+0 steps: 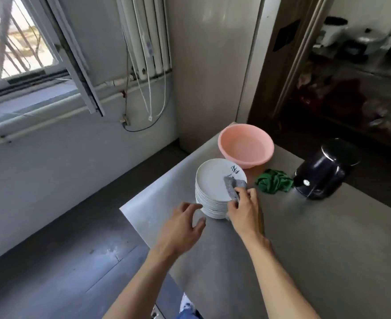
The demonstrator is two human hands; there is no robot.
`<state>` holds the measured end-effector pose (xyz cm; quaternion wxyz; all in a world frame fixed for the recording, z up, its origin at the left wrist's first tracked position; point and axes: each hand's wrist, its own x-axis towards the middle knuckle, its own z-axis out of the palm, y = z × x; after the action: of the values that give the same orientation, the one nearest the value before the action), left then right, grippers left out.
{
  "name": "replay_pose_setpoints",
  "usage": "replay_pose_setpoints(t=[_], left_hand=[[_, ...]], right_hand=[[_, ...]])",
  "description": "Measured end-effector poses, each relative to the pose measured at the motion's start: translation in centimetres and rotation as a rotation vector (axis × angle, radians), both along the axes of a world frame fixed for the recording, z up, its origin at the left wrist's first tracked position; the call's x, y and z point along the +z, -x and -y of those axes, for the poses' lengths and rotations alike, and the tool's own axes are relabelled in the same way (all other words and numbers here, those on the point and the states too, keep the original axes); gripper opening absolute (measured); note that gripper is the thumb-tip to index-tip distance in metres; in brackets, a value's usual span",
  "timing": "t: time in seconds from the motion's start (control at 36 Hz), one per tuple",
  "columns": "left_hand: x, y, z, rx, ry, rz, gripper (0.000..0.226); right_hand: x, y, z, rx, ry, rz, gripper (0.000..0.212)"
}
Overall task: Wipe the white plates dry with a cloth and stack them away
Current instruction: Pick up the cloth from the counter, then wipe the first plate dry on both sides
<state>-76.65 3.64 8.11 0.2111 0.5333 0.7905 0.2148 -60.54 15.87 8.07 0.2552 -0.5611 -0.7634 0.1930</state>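
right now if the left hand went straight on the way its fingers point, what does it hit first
Probably the side of the stack of white round plates, just ahead of the left hand; depth unclear.

The room is a plain kitchen or scullery. A grey table (305, 249) carries stacked plates (212, 180) and a pink basin (246, 146). Beyond the table, to its right, shelves (351, 65) hold blurred pots and appliances. Left of the table are a barred window (17, 42) and a radiator (148, 35).

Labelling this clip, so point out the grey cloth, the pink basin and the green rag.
grey cloth (234, 183), head view, bunched upper part
pink basin (232, 139), head view, inner wall
green rag (273, 181), head view, crumpled middle
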Motion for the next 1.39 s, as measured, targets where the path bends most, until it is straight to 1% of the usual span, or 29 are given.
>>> replay_pose_setpoints(t=[0.06,0.11,0.17,0.25,0.31,0.36,0.42,0.5,0.64,0.75,1.03,1.11,1.25,1.33,1.39], left_hand=[[0.1,1.5,-2.8,-0.015,0.030,-0.009,0.047],[0.1,2.9,-5.5,-0.018,0.050,0.009,0.052],[0.0,4.2,-8.1,-0.024,0.070,0.036,0.057],[-0.3,5.6,-11.2,-0.022,0.097,0.078,0.061],[-0.7,6.3,-12.7,0.000,0.109,0.115,0.058],[-1.1,6.9,-13.6,0.012,0.130,0.144,0.055],[-1.7,7.3,-14.0,0.010,0.159,0.169,0.054],[-2.2,7.8,-14.3,-0.002,0.177,0.204,0.050],[-2.1,8.1,-14.5,0.032,0.088,0.298,0.038],[-2.1,8.4,-14.5,0.004,0.045,0.356,0.033],[-2.7,9.6,-14.2,-0.059,0.019,0.497,0.034],[-3.0,9.8,-14.1,-0.064,-0.005,0.556,0.031],[-2.6,9.8,-14.6,-0.015,-0.064,0.706,0.028],[-2.4,9.5,-15.0,-0.023,-0.036,0.818,0.024],[-2.3,9.1,-15.0,-0.046,-0.016,0.889,0.025]], right_hand=[[-0.2,0.9,-2.3,-0.065,0.022,-0.018,0.030],[-0.6,1.7,-4.1,-0.092,0.035,0.007,0.031],[-1.0,2.5,-5.4,-0.091,0.071,0.033,0.035],[-1.7,3.4,-6.5,-0.034,0.121,0.074,0.040],[-2.2,3.6,-6.7,-0.027,0.096,0.133,0.041],[-2.5,3.6,-6.4,-0.083,0.038,0.174,0.035],[-2.9,3.9,-6.0,-0.141,0.003,0.207,0.029],[-3.5,4.3,-5.6,-0.183,0.010,0.197,0.032],[-3.4,5.1,-5.3,-0.187,0.230,0.151,0.042],[-2.9,5.8,-5.2,-0.236,0.276,0.166,0.043],[-3.1,7.3,-4.6,-0.352,0.265,0.153,0.044],[-3.0,7.7,-4.5,-0.380,0.270,0.148,0.043],[-2.7,8.1,-4.5,-0.401,0.308,0.109,0.043],[-2.7,8.3,-4.3,-0.397,0.294,0.090,0.043],[-2.9,8.4,-4.2,-0.380,0.260,0.120,0.043]])
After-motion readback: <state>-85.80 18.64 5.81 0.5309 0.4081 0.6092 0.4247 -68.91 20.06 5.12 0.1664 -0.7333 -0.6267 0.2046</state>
